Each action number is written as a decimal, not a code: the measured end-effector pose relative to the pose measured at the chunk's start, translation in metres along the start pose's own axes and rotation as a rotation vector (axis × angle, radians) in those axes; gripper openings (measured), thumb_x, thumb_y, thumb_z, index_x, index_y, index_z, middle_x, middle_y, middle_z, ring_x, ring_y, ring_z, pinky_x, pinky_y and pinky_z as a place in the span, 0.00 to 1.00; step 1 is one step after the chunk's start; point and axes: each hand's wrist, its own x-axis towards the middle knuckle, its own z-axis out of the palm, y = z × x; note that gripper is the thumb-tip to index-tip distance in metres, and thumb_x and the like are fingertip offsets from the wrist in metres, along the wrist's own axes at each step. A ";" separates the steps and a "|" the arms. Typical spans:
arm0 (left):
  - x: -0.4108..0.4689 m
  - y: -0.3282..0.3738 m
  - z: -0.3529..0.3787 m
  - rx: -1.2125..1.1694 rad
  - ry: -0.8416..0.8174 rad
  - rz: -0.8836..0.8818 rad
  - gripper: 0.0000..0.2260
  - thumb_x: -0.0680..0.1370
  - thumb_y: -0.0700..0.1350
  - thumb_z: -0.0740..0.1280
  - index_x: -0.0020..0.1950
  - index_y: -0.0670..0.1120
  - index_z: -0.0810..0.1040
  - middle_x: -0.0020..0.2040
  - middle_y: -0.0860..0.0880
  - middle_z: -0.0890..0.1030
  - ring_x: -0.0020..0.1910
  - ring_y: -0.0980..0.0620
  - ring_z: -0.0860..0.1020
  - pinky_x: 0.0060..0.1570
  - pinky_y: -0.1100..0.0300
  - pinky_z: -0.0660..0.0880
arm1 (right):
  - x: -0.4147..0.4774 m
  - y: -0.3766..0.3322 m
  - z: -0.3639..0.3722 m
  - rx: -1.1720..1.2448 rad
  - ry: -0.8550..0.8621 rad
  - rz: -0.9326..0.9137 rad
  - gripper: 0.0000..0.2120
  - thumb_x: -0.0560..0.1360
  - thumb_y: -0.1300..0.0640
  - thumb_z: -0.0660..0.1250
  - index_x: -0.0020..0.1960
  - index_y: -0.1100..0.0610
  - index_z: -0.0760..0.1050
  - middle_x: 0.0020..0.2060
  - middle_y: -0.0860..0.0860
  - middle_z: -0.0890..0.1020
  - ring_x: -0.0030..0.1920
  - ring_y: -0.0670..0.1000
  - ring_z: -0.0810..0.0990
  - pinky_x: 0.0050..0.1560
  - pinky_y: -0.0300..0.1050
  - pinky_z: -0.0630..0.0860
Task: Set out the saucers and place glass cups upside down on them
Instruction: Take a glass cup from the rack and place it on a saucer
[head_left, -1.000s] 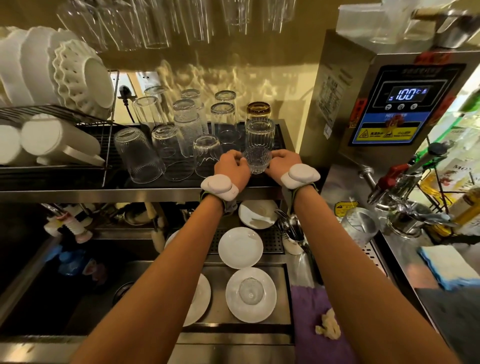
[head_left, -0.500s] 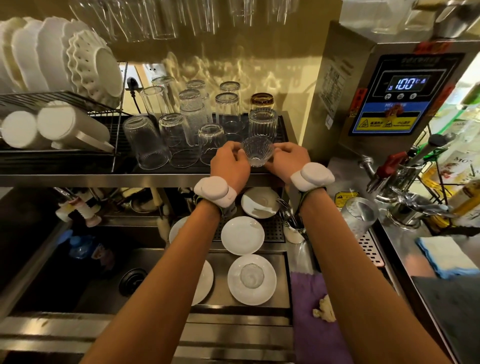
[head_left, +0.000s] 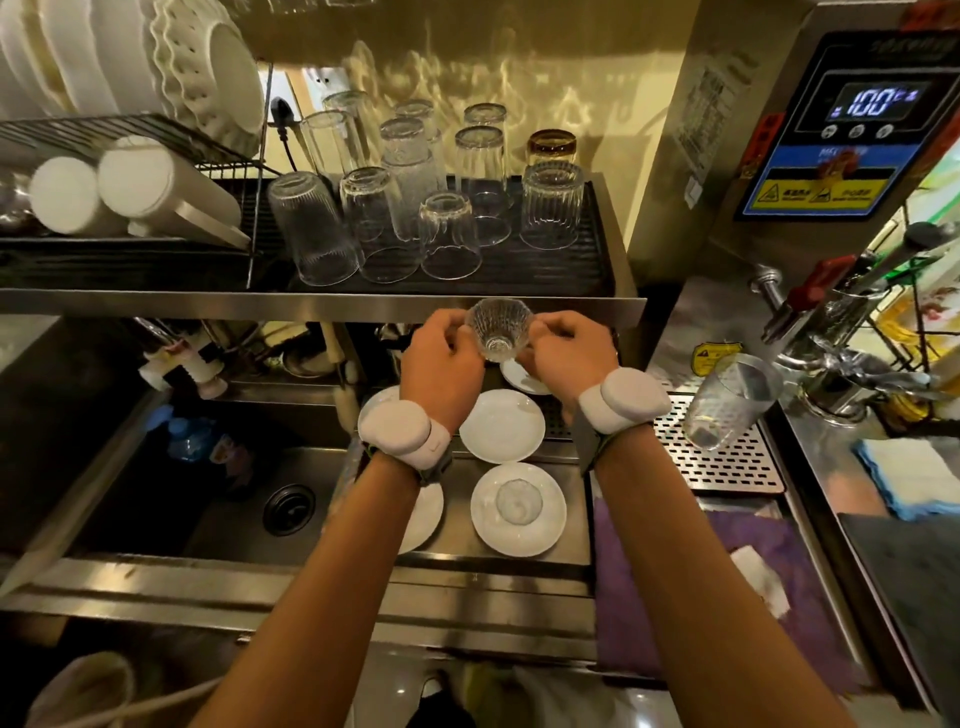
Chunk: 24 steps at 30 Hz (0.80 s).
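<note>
Small ribbed clear glass cup (head_left: 497, 328), pinched between left hand (head_left: 442, 358) and right hand (head_left: 562, 349): light, slippery, fragile; best gripped at opposite walls.

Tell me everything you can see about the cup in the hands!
The cup is small, clear glass with ribbed walls, and it looks empty. Its wide rim shows above its narrower, thick base. The left hand and right hand pinch its sides with their fingertips. It is held in the air, in front of the steel shelf edge and above the white saucers.
</note>
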 end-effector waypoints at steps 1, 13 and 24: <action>-0.002 -0.006 0.000 0.006 -0.008 -0.014 0.10 0.81 0.43 0.59 0.60 0.47 0.77 0.52 0.45 0.84 0.50 0.45 0.83 0.54 0.45 0.81 | -0.002 0.005 0.003 0.004 -0.007 0.013 0.06 0.76 0.54 0.66 0.45 0.44 0.79 0.45 0.47 0.84 0.52 0.54 0.85 0.58 0.57 0.82; 0.007 -0.079 0.029 0.053 -0.095 -0.153 0.10 0.82 0.44 0.59 0.59 0.49 0.78 0.52 0.48 0.83 0.50 0.46 0.83 0.52 0.45 0.82 | 0.023 0.083 0.030 0.077 -0.049 0.244 0.11 0.75 0.62 0.68 0.38 0.48 0.79 0.39 0.49 0.83 0.50 0.58 0.84 0.58 0.62 0.82; 0.046 -0.147 0.064 0.123 -0.272 -0.319 0.13 0.80 0.40 0.60 0.63 0.44 0.77 0.57 0.39 0.83 0.54 0.38 0.82 0.56 0.43 0.80 | 0.071 0.157 0.052 -0.189 -0.066 0.300 0.08 0.74 0.57 0.71 0.53 0.54 0.83 0.50 0.56 0.86 0.48 0.52 0.83 0.56 0.45 0.80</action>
